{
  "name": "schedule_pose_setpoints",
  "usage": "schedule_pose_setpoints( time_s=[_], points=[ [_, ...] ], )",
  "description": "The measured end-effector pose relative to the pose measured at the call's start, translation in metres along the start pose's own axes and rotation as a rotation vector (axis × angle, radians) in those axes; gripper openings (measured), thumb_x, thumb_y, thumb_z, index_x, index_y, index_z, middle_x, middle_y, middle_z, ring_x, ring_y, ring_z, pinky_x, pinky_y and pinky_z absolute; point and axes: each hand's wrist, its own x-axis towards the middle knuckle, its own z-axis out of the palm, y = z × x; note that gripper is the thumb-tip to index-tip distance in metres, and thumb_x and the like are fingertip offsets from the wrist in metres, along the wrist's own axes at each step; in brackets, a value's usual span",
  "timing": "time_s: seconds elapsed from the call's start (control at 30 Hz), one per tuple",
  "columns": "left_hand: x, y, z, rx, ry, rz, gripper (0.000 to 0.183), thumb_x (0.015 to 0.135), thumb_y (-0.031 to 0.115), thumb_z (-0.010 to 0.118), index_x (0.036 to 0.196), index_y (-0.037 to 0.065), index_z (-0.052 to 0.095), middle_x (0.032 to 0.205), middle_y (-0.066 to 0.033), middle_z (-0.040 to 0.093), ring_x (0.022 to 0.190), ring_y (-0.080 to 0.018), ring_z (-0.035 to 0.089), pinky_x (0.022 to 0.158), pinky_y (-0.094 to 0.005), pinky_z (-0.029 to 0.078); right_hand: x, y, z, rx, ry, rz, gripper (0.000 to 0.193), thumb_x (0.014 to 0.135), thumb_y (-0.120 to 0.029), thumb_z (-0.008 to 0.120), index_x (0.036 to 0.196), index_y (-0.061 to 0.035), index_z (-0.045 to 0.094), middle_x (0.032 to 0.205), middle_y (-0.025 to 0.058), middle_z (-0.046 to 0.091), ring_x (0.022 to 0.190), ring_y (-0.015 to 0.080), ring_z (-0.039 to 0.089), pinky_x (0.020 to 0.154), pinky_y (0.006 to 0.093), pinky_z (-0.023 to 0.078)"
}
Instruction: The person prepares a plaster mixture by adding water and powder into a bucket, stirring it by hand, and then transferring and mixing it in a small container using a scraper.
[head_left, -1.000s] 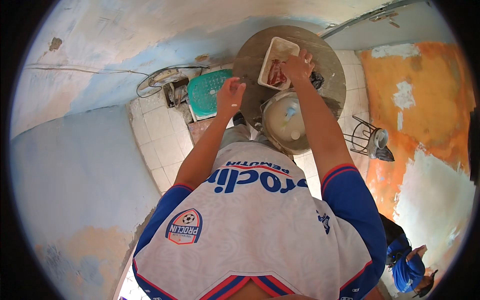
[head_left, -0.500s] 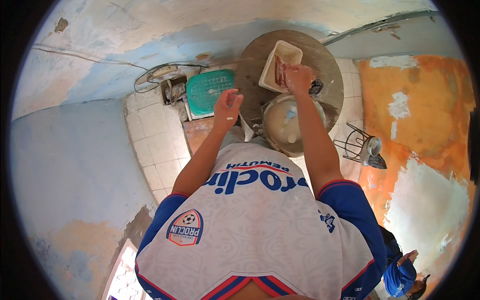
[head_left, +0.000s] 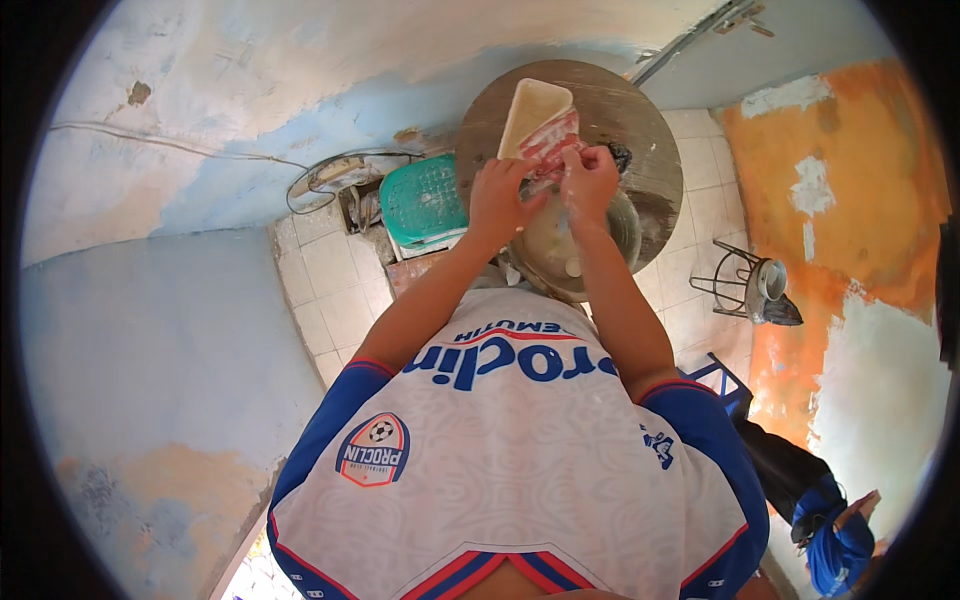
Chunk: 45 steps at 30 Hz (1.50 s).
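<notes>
A cream rectangular tray [head_left: 533, 112] with red-and-white pieces [head_left: 549, 142] in it lies on a round wooden table [head_left: 640, 130]. My left hand [head_left: 497, 196] and my right hand [head_left: 590, 180] are together at the tray's near end, fingers pinched on the red-and-white pieces. Just below the hands sits a round metal bowl [head_left: 563, 262] with pale contents. Both forearms reach up from my white and blue shirt.
A green plastic basket [head_left: 424, 198] stands left of the table on the tiled floor, with a round fan-like object [head_left: 335, 175] and cable beside it. A wire stand with a metal pot [head_left: 757, 285] is at the right. Another person in blue [head_left: 830, 530] is at lower right.
My left hand moved right from over the green basket to join the right hand at the tray. The view shifted, so the table sits lower and more central.
</notes>
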Motion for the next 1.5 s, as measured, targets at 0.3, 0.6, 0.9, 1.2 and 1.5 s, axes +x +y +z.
schedule_pose_setpoints(
  time_s=[0.3,0.6,0.9,1.2,1.5],
  points=[
    [0.035,-0.043,0.042,-0.068,0.139,-0.338,0.022,0.083,0.024,0.076,0.094,0.005,0.076,0.077,-0.0114,0.071,0.072,-0.0293,0.068,0.069,-0.0416,0.052,0.038,-0.017,-0.020,0.393,-0.224,0.323,0.025,0.096,-0.024,0.065,0.093,0.0006,0.062,0.085,0.0117,0.069,0.068,0.0173,0.067,0.063,0.0310,0.056],
    [0.046,-0.039,0.050,0.170,0.078,-0.196,0.020,0.084,0.027,0.071,0.083,0.007,0.075,0.076,-0.0111,0.073,0.069,-0.0314,0.070,0.067,-0.0440,0.054,0.032,0.048,-0.097,0.304,-0.221,0.490,0.021,0.099,-0.027,0.062,0.100,-0.0064,0.062,0.095,0.0099,0.071,0.083,0.0184,0.069,0.076,0.0318,0.056],
    [0.077,0.005,0.113,0.141,-0.062,-0.543,0.019,0.075,0.029,0.074,0.081,0.011,0.076,0.074,-0.0119,0.073,0.074,-0.0321,0.071,0.070,-0.0431,0.055,0.040,0.048,-0.125,0.336,-0.212,0.478,0.019,0.099,-0.024,0.061,0.103,-0.0058,0.064,0.096,0.0093,0.072,0.084,0.0182,0.069,0.076,0.0321,0.055],
    [0.101,0.035,0.089,0.122,0.079,-0.439,0.028,0.076,0.034,0.079,0.078,0.006,0.074,0.073,-0.0133,0.072,0.074,-0.0304,0.072,0.070,-0.0399,0.056,0.052,0.073,-0.188,0.388,-0.099,0.511,0.022,0.100,-0.028,0.060,0.107,-0.0067,0.063,0.101,0.0105,0.072,0.088,0.0192,0.069,0.080,0.0323,0.054],
    [0.072,0.022,0.041,0.000,0.323,-0.480,0.027,0.081,0.027,0.079,0.085,0.001,0.072,0.077,-0.0101,0.074,0.068,-0.0188,0.069,0.068,-0.0330,0.054,0.051,0.085,-0.217,0.337,-0.123,0.535,0.023,0.100,-0.029,0.060,0.106,-0.0069,0.064,0.099,0.0096,0.072,0.087,0.0184,0.069,0.081,0.0326,0.054]
  ],
)
